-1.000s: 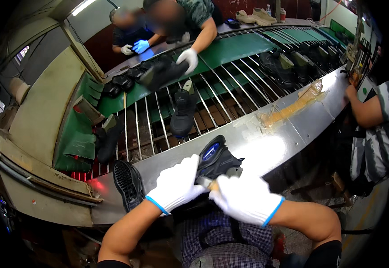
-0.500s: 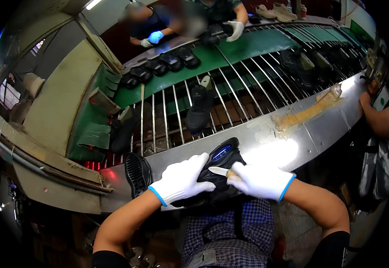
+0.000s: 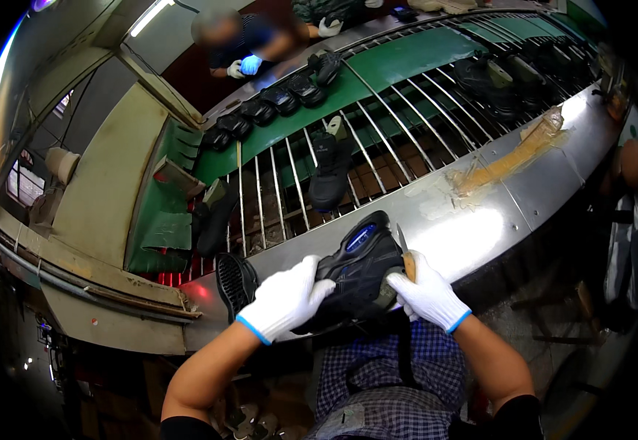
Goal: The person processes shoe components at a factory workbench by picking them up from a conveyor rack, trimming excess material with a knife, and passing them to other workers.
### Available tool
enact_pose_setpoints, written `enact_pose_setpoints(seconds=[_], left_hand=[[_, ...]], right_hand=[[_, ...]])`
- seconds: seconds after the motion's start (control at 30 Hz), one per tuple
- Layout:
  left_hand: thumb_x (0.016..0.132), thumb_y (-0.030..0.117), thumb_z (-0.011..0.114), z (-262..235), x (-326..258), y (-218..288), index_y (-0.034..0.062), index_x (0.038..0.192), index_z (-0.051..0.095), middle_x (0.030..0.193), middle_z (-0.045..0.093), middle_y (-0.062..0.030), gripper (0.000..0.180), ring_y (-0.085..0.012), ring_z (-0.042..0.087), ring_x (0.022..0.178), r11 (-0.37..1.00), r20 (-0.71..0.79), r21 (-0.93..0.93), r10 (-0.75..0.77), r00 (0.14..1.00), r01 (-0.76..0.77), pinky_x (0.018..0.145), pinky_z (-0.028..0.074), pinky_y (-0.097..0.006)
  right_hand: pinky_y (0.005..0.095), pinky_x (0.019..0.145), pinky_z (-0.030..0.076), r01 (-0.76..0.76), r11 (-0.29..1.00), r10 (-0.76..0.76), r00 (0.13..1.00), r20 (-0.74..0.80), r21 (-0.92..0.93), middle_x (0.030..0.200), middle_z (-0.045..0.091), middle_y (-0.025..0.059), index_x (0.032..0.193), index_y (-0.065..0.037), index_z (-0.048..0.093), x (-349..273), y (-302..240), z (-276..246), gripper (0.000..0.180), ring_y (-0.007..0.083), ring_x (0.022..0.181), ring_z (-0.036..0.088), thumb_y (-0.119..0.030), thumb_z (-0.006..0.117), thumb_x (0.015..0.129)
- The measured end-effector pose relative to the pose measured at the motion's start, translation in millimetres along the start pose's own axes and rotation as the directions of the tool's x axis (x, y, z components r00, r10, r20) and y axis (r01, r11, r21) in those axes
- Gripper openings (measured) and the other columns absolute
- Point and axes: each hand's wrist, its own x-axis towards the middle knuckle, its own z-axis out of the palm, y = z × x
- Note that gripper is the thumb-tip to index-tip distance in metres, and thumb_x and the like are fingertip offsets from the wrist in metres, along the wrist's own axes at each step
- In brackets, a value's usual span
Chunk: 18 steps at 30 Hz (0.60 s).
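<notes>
A black shoe (image 3: 355, 264) with a shiny blue window in its heel is tilted at the front edge of the metal counter. My left hand (image 3: 286, 299), in a white glove, is closed on its left part. In my gloved right hand (image 3: 429, 293) is a knife (image 3: 409, 265) with a wooden handle, its blade pointing up beside the shoe. That hand's fingers also touch the shoe by a grey-green piece in its opening. Left of my left hand, a black sole (image 3: 235, 284) stands with its ribbed tread showing.
Beyond the metal counter (image 3: 509, 180) runs a curved roller conveyor with metal bars, bearing a black shoe (image 3: 328, 172) and others. Several black soles (image 3: 282, 99) line a green strip. Across it, a co-worker's gloved hands (image 3: 244, 67) meet. Yellowish tape (image 3: 506, 165) sticks to the counter.
My right hand has drawn the knife off the shoe to its right side, and the blade has swung from pointing left to pointing up. The shoe has turned, showing more of its side.
</notes>
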Motion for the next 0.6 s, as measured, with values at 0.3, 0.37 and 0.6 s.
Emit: enact_pose_setpoints(seconds=[0.3, 0.37, 0.6], left_hand=[[0.102, 0.061, 0.057, 7.7, 77.6, -15.9, 0.0004, 0.146, 0.051, 0.129, 0.068, -0.0352, 0.075, -0.0491, 0.066, 0.123, 0.957, -0.042, -0.125, 0.259, 0.965, -0.262, 0.106, 0.052, -0.051], [0.100, 0.060, 0.061, 1.3, 59.4, -12.7, 0.0015, 0.148, 0.049, 0.128, 0.068, -0.0357, 0.076, -0.0494, 0.066, 0.122, 0.972, -0.098, -0.134, 0.178, 0.979, -0.191, 0.106, 0.051, -0.052], [0.093, 0.041, 0.079, -11.7, 14.1, -40.2, -0.0002, 0.141, 0.049, 0.118, 0.069, -0.0214, 0.070, -0.0357, 0.070, 0.102, 0.729, -0.669, -0.436, 0.130, 0.732, -0.528, 0.099, 0.054, -0.044]], right_hand=[[0.0278, 0.050, 0.052, 0.066, 0.853, -0.052, 0.998, -0.042, 0.518, 0.079, 0.065, 0.0075, 0.110, -0.002, 0.055, 5.6, 20.8, 14.3, 0.028, 0.0139, 0.058, 0.063, -0.022, 0.072, 0.101], [0.0265, 0.049, 0.050, 0.148, 0.843, -0.154, 0.988, -0.033, 0.518, 0.075, 0.064, 0.0052, 0.093, -0.006, 0.060, 8.9, 18.1, 25.9, 0.023, 0.0127, 0.055, 0.061, -0.023, 0.074, 0.100], [0.0363, 0.067, 0.061, 0.774, 0.462, -0.887, 0.411, -0.212, -0.432, 0.094, 0.075, 0.0196, 0.128, 0.002, 0.063, -38.3, -82.0, 47.5, 0.052, 0.0287, 0.074, 0.077, -0.020, 0.085, 0.086]])
